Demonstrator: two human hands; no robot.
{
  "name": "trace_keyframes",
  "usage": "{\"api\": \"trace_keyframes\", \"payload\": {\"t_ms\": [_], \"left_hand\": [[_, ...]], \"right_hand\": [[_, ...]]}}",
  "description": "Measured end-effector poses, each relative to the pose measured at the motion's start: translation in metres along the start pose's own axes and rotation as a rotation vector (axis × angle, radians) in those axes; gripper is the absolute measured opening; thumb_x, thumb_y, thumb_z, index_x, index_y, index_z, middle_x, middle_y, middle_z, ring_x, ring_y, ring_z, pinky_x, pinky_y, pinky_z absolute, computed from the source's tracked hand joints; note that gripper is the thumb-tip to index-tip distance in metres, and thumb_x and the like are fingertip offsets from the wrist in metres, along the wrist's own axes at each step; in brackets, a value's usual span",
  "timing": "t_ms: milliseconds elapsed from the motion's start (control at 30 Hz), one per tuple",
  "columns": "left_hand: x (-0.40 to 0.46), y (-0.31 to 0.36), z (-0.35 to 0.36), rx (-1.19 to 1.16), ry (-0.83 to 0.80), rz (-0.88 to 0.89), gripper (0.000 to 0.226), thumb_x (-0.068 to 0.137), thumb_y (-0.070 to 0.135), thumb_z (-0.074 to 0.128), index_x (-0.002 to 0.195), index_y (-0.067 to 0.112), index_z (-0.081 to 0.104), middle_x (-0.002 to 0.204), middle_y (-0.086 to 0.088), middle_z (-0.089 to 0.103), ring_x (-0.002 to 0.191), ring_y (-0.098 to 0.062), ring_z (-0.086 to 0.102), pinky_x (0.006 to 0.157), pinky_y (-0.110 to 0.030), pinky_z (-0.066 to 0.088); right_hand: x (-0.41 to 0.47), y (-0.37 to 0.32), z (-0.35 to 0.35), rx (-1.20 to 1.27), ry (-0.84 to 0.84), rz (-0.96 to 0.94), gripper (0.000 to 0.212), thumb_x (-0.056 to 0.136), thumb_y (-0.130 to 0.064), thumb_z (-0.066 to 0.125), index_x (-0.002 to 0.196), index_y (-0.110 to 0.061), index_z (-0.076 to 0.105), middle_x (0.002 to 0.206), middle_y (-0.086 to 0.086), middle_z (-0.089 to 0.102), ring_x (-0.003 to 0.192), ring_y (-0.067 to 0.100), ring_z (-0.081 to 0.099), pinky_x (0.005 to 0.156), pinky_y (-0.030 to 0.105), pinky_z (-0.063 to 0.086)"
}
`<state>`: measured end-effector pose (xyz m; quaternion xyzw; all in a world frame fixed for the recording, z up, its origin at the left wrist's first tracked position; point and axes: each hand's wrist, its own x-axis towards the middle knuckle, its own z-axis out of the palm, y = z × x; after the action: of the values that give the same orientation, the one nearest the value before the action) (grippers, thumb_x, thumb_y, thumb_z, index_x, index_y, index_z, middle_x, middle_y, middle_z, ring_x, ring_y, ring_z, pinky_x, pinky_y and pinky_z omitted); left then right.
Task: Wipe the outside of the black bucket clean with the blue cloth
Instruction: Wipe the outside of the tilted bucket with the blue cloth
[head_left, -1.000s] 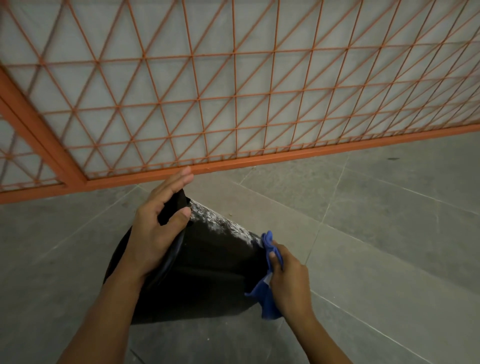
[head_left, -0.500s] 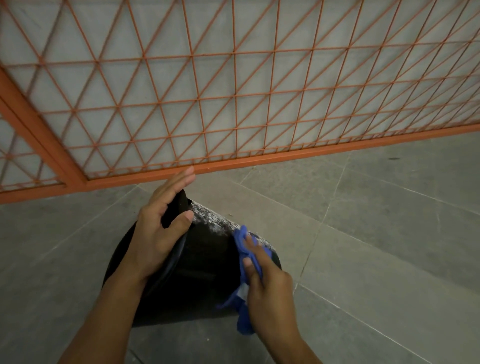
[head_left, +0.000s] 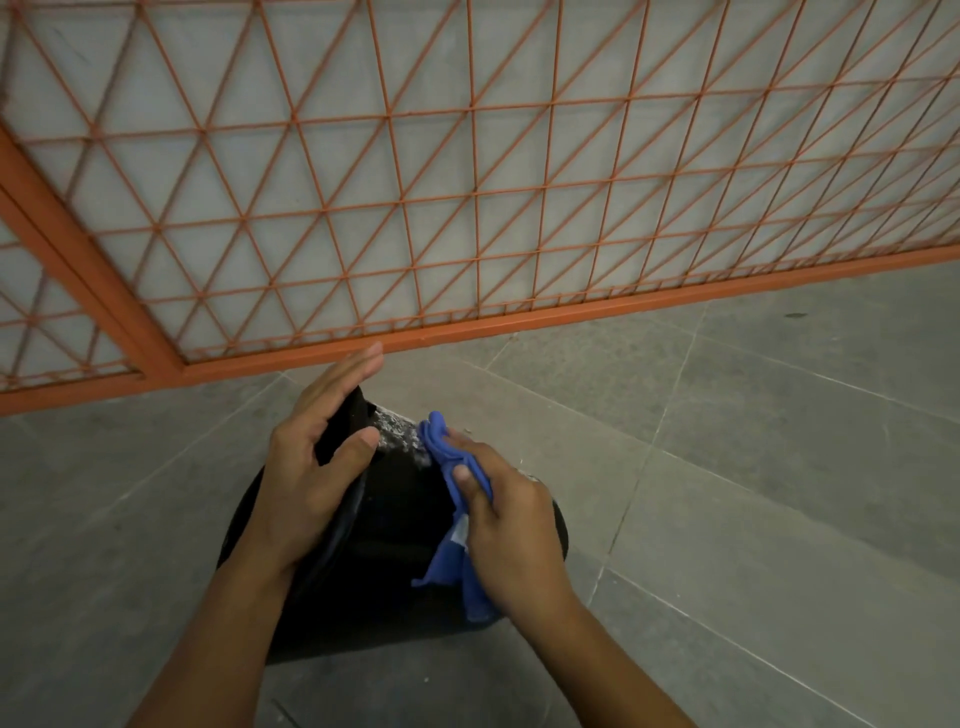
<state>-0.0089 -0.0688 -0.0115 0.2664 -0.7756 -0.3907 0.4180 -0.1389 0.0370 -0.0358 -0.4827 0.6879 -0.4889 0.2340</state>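
Now the black bucket (head_left: 384, 545) lies tipped on the floor (head_left: 753, 493) at 6 o'clock. Left hand (head_left: 311, 467) holds its rim; keep it firm. Right hand (head_left: 511, 525) grips the blue cloth (head_left: 447, 457); rub hard over the white dirt (head_left: 397, 434) at 12.

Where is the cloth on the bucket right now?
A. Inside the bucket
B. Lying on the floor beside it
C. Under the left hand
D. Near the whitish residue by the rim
D: the right hand presses the cloth against the bucket's outer wall just beside the whitish residue, while the left hand grips the rim.
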Motion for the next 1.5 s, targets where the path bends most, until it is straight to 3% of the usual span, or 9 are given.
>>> {"api": "trace_keyframes", "payload": {"t_ms": [67, 167, 300, 500, 600, 767, 933, 1333, 1500], "left_hand": [[-0.001, 0.003, 0.002, -0.001, -0.017, 0.0, 0.055, 0.08, 0.034, 0.05, 0.133, 0.017, 0.048, 0.145, -0.002, 0.045, 0.139, -0.015, 0.035, 0.117, -0.039, 0.026], [-0.001, 0.006, 0.007, 0.016, -0.038, 0.015, 0.057, 0.08, 0.033, 0.05, 0.133, 0.016, 0.048, 0.146, 0.0, 0.044, 0.14, -0.014, 0.034, 0.116, -0.035, 0.026], [0.0, 0.005, 0.004, 0.008, -0.047, -0.002, 0.054, 0.08, 0.033, 0.05, 0.132, 0.02, 0.048, 0.146, 0.0, 0.044, 0.14, -0.015, 0.034, 0.117, -0.04, 0.025], [-0.003, -0.002, -0.003, 0.05, -0.044, -0.083, 0.062, 0.08, 0.042, 0.048, 0.14, 0.026, 0.039, 0.155, 0.009, 0.027, 0.146, -0.011, 0.015, 0.119, -0.05, 0.013], [-0.006, -0.003, -0.005, 0.01, -0.037, -0.193, 0.067, 0.074, 0.046, 0.046, 0.14, 0.041, 0.032, 0.156, 0.02, 0.018, 0.145, 0.0, 0.009, 0.121, -0.046, 0.008], [-0.007, 0.0, 0.002, 0.009, 0.017, -0.2, 0.071, 0.072, 0.047, 0.044, 0.14, 0.036, 0.03, 0.154, 0.016, 0.026, 0.143, 0.001, 0.018, 0.12, -0.039, 0.015], [-0.009, 0.004, 0.008, 0.057, 0.007, -0.186, 0.061, 0.079, 0.054, 0.043, 0.138, 0.045, 0.032, 0.152, 0.022, 0.028, 0.143, 0.001, 0.018, 0.12, -0.042, 0.016], [-0.003, -0.001, 0.007, -0.002, 0.031, -0.198, 0.058, 0.077, 0.047, 0.041, 0.134, 0.042, 0.038, 0.153, 0.017, 0.03, 0.145, -0.004, 0.017, 0.12, -0.044, 0.014], [-0.008, -0.004, 0.002, 0.04, -0.031, -0.178, 0.062, 0.079, 0.046, 0.038, 0.14, 0.036, 0.032, 0.155, 0.017, 0.024, 0.145, -0.003, 0.014, 0.121, -0.044, 0.013]], "right_hand": [[-0.001, 0.006, -0.001, -0.032, 0.023, 0.059, 0.034, 0.094, -0.021, 0.046, 0.127, -0.029, 0.051, 0.125, -0.005, 0.06, 0.115, 0.008, 0.054, 0.098, 0.017, 0.041], [-0.02, -0.01, -0.003, 0.002, -0.022, 0.026, 0.041, 0.093, -0.018, 0.047, 0.13, -0.036, 0.044, 0.136, -0.012, 0.047, 0.126, 0.001, 0.04, 0.099, 0.0, 0.027], [-0.011, -0.023, 0.004, 0.06, -0.107, -0.127, 0.041, 0.092, -0.02, 0.045, 0.131, -0.032, 0.043, 0.14, -0.014, 0.041, 0.135, 0.0, 0.027, 0.112, 0.018, 0.021], [-0.012, -0.006, 0.001, 0.008, -0.033, 0.034, 0.042, 0.094, -0.016, 0.046, 0.13, -0.037, 0.038, 0.139, -0.019, 0.038, 0.134, 0.001, 0.029, 0.114, 0.023, 0.022], [-0.018, -0.004, 0.003, 0.015, -0.075, 0.003, 0.044, 0.093, -0.019, 0.047, 0.123, -0.048, 0.031, 0.138, -0.026, 0.031, 0.136, -0.002, 0.022, 0.115, 0.021, 0.017], [-0.014, 0.001, 0.006, 0.016, -0.008, 0.058, 0.039, 0.093, -0.033, 0.044, 0.131, -0.039, 0.039, 0.145, -0.02, 0.03, 0.138, 0.0, 0.018, 0.117, 0.034, 0.018], [-0.015, -0.019, 0.013, 0.017, -0.026, -0.117, 0.043, 0.086, -0.051, 0.03, 0.128, -0.049, 0.032, 0.141, -0.027, 0.028, 0.137, -0.007, 0.01, 0.116, 0.019, -0.001], [0.008, -0.028, 0.008, 0.128, -0.106, -0.152, 0.041, 0.089, -0.024, 0.044, 0.13, -0.028, 0.047, 0.135, -0.014, 0.049, 0.126, -0.007, 0.037, 0.109, 0.016, 0.028], [-0.01, -0.033, 0.008, 0.055, -0.141, -0.178, 0.043, 0.092, -0.013, 0.049, 0.129, -0.033, 0.046, 0.139, -0.02, 0.041, 0.131, -0.009, 0.027, 0.11, 0.012, 0.022]]}}
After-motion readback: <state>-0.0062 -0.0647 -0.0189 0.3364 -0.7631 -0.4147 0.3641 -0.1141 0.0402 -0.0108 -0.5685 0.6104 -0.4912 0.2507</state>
